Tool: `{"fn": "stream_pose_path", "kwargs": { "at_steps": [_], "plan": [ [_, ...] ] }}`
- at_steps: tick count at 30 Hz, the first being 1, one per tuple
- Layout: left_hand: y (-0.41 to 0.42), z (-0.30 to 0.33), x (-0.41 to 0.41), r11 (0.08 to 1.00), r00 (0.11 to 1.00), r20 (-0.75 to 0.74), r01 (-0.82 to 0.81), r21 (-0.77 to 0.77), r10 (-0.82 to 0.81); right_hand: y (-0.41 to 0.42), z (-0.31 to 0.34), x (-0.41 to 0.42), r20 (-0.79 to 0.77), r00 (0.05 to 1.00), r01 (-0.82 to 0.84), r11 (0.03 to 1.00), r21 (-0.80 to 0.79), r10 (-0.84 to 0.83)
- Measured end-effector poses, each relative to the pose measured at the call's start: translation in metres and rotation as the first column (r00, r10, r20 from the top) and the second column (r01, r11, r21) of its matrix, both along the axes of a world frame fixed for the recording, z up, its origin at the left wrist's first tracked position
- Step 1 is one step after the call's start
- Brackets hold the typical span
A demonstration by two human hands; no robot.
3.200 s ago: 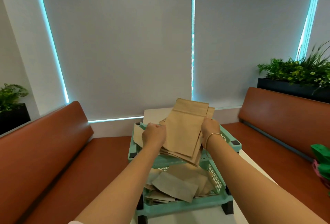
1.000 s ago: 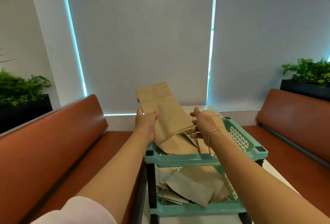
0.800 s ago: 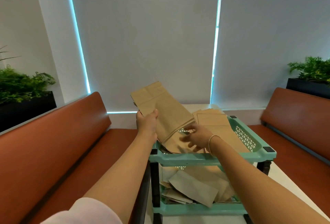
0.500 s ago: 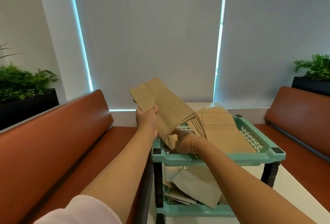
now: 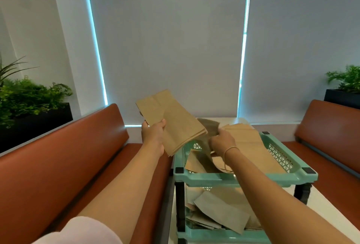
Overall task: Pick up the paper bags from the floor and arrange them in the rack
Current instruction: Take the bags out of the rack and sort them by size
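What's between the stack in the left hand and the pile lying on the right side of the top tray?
In the head view, the right hand pinching a single blurred bag, between the held stack and the pile in the top tray.

The rack stands on the tabletop between two benches, left and right; paper bags lie in its upper tray and lower tray, planters behind the benches

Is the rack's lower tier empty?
No, the lower tier of the rack holds a loose pile of paper bags.
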State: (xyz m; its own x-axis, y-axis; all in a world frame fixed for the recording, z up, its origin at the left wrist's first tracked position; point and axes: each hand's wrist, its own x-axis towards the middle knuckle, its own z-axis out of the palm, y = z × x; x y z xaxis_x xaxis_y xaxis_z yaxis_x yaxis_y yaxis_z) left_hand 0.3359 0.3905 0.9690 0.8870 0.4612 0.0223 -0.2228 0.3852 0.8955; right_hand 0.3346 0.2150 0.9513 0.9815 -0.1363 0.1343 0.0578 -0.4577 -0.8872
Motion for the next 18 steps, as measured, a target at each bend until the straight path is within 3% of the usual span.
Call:
{"fn": "stream_pose_path", "kwargs": {
  "at_steps": [2,6,14,18],
  "plan": [
    [-0.001,-0.003,-0.002,1.0,1.0,-0.003,-0.008,0.016,0.008,-0.014,0.01,0.001,0.021,0.996,0.081,0.984,0.16,-0.086],
    [-0.013,-0.011,-0.009,0.998,1.0,-0.013,0.008,0.061,-0.008,-0.037,0.032,-0.001,0.135,0.965,0.203,0.968,0.144,-0.223],
    [-0.047,-0.015,-0.015,0.981,0.994,-0.007,0.111,0.16,-0.112,-0.072,0.099,-0.021,0.436,0.804,0.329,0.914,0.238,-0.403],
    [-0.054,-0.019,-0.015,0.96,0.984,-0.031,0.178,0.216,-0.175,-0.091,0.122,-0.012,0.411,0.82,0.302,0.911,0.281,-0.398]
  ]
}}
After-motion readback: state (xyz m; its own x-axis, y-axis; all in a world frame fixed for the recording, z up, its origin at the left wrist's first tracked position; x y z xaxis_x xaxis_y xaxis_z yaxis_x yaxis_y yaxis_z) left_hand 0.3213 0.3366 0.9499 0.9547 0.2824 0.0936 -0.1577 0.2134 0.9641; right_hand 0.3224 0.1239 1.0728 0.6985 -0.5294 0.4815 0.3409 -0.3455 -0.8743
